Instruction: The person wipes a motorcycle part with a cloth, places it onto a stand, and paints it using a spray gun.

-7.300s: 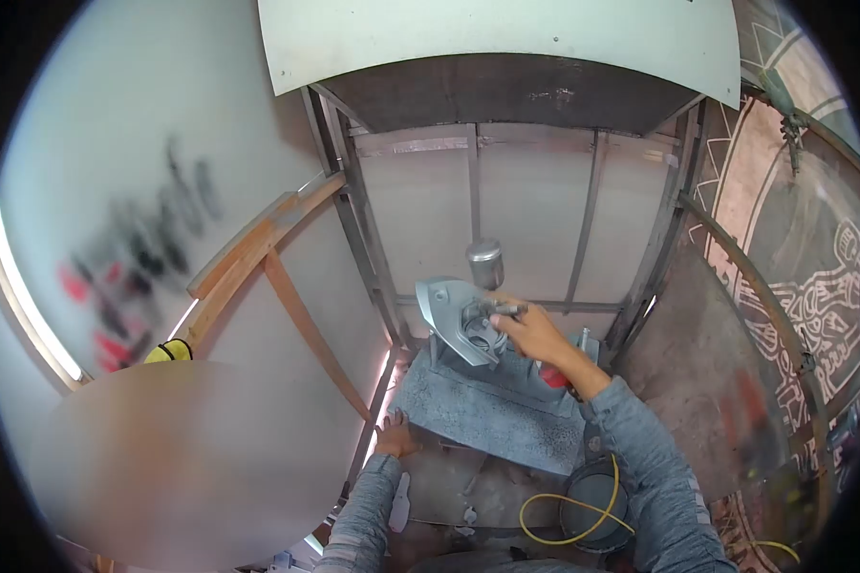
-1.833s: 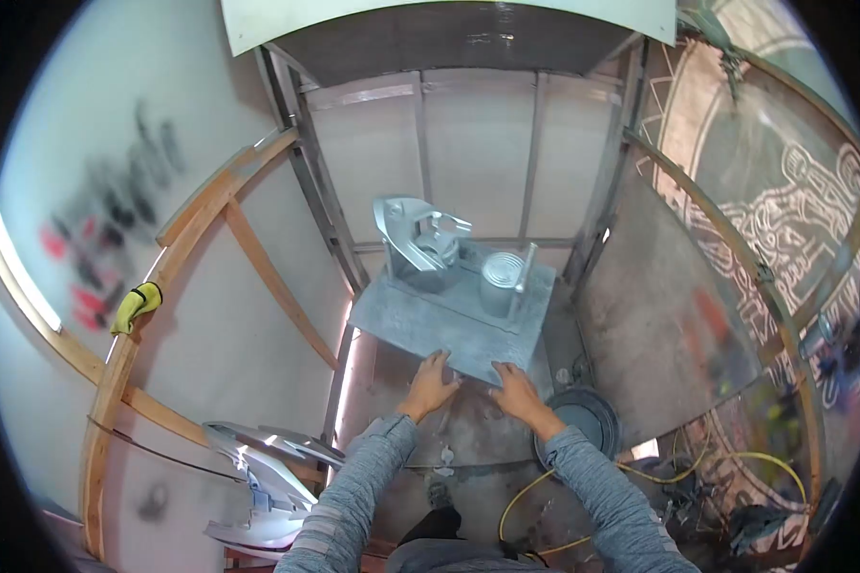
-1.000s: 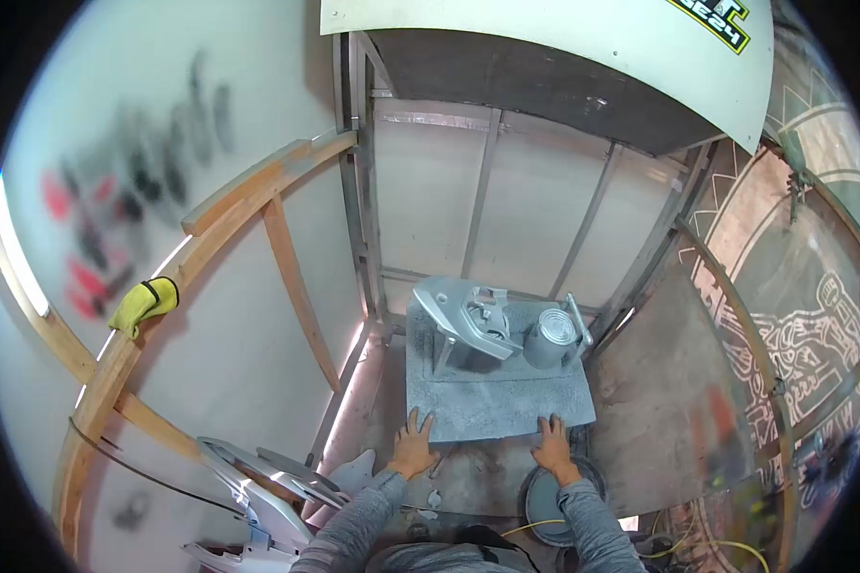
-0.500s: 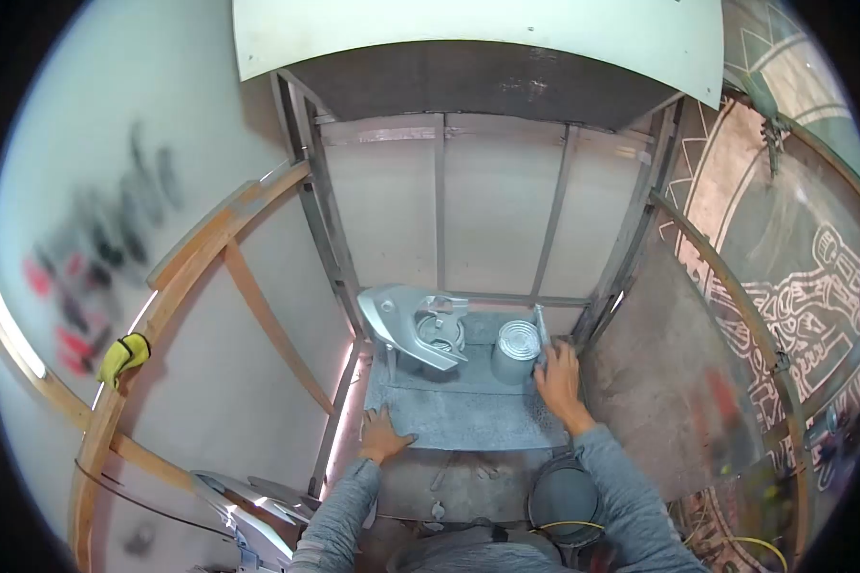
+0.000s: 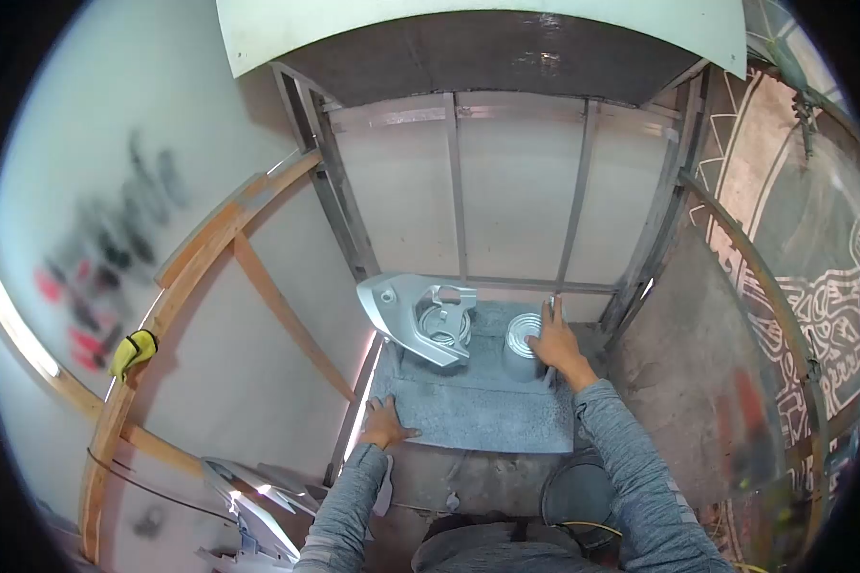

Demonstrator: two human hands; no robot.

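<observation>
A silver-grey molded part (image 5: 413,320) rests on a support at the back left of the grey speckled board (image 5: 478,417). To its right stands a grey can (image 5: 523,346) with a ringed top. My left hand (image 5: 384,423) lies with spread fingers at the board's left front edge. My right hand (image 5: 557,342) is beside the can, at the board's right side, fingers apart over a small upright piece that it mostly hides. Whether it touches the can or that piece is unclear.
Wooden rails with a yellow-green cloth (image 5: 134,354) line the left wall. More silver panels (image 5: 258,516) lie at the lower left. A dark bucket (image 5: 580,498) with a yellow hose stands below the board's right corner. A white panel (image 5: 487,21) hangs overhead.
The spray gun seen earlier in my right hand is gone from it. Both hands were at the board's front edge; my right hand has since moved up beside the can, while my left stays at the edge.
</observation>
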